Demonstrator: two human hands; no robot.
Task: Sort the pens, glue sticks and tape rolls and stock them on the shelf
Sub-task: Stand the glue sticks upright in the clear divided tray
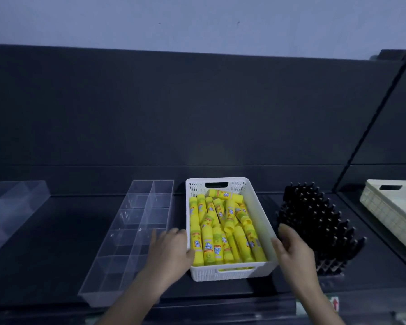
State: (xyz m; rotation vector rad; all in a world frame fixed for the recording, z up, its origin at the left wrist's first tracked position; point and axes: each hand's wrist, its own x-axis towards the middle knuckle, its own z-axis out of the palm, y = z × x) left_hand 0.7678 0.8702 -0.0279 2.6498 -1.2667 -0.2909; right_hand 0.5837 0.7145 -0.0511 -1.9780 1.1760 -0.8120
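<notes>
Shelf [63, 221] carries white basket [259, 207], long axis running away from me, glue sticks [209, 245] piled inside. I see it between the hands, equally near: left hand [169, 250] against left wall, right hand [294, 253] just beside right wall. Fingers [154, 235] loosely straight on both, gripping nothing; right contact too blurred to tell.

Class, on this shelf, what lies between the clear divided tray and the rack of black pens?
In the head view, a white basket of yellow glue sticks lies there, the left hand and right hand at its sides.
</notes>
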